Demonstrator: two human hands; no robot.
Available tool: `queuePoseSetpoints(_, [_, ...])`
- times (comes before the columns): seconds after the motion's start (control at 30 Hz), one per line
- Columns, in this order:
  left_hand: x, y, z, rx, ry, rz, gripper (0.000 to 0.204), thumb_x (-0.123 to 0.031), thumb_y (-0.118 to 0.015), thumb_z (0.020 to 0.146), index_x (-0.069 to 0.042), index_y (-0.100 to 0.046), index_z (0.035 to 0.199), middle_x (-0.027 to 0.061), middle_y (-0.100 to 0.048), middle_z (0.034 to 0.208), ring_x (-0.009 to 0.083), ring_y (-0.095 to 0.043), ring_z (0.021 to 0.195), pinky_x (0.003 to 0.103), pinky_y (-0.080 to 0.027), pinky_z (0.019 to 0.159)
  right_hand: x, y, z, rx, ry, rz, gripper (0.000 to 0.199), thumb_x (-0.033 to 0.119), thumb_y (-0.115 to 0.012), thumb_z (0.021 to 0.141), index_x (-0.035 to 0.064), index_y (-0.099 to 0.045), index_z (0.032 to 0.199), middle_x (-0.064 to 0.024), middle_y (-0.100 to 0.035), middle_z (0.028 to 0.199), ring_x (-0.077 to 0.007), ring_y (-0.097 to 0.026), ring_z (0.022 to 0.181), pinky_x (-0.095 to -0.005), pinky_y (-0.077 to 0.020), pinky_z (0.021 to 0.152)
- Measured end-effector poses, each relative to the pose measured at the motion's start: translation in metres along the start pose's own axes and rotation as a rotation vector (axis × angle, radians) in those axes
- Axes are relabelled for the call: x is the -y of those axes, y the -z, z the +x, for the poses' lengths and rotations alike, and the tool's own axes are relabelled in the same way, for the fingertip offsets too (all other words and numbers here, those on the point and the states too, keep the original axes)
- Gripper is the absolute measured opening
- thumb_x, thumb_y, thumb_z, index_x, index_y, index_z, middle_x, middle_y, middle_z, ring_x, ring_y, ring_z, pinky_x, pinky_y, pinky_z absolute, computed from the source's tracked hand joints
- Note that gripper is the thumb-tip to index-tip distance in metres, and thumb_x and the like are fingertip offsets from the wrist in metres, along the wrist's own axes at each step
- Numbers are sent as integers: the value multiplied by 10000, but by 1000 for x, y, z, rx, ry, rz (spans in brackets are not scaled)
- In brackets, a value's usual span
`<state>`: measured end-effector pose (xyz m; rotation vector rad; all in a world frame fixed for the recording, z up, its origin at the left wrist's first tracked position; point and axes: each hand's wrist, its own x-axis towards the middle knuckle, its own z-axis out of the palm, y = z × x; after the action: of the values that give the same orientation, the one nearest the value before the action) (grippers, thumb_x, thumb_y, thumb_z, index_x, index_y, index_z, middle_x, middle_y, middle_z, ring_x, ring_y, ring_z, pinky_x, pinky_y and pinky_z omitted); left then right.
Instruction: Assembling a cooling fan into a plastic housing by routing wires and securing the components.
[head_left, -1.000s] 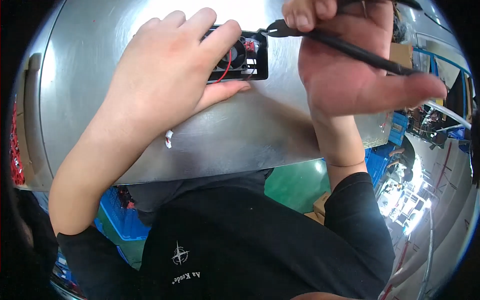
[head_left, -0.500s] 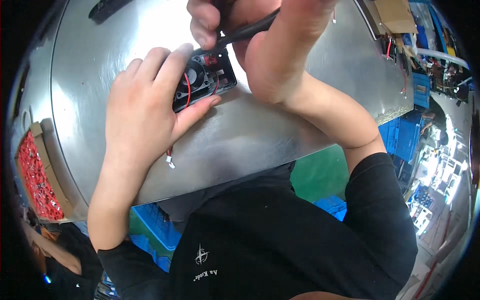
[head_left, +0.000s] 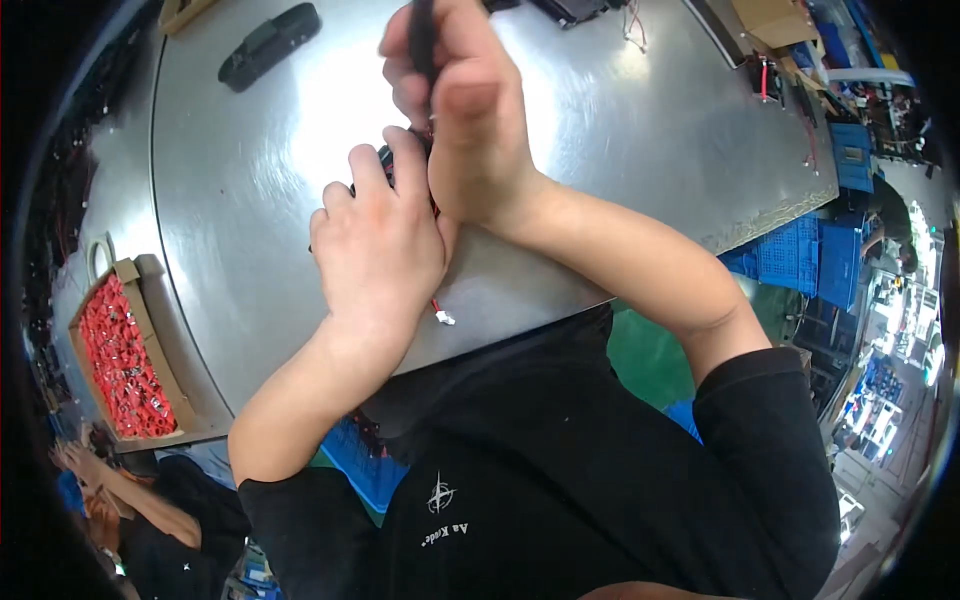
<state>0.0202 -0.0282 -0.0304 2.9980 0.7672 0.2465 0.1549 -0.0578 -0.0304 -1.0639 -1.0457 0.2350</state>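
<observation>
Black tool (head_left: pixel 422 40) in a closed grip, your right hand (head_left: pixel 482 145) is sitting at upper centre, the tip hiding or blurring. Your left hand (head_left: pixel 375 235) is clasping the mostly covered black housing (head_left: pixel 386 156) on the bench (head_left: pixel 640 150) just below. If that hold is slackening, you are risking a skid into fingers or red wire (head_left: pixel 436 303).

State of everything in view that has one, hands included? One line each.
Left hand: closed over the black housing
Right hand: gripping the black tool, blurred
Black housing: held, mostly hidden
Black tool: held; open or shut, can't tell
White connector: unplugged
Cardboard box: open, filled with red parts
Black casing: lying on the table, unheld
</observation>
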Motion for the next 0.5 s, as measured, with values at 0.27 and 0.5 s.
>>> queuePoseSetpoints(0.27, [28,1,4,-93,-98,-164,629,-454,-759,863,-29,-595,1296,151,-598,1020,327,-630,791,444,-524,677,49,26,21,-111,-277,200,1136,1024,-236,778,32,-530,1248,-71,-573,886,-172,-555,764,-295,-443,701])
queuePoseSetpoints(0.5, [46,6,12,-60,-282,-274,639,-430,-753,865,-2,-587,1310,168,-601,1034,347,-634,865,435,-525,749,33,27,2,-106,-357,339,1115,1017,-252,786,41,-526,1250,-50,-559,869,-146,-542,767,-279,-444,721])
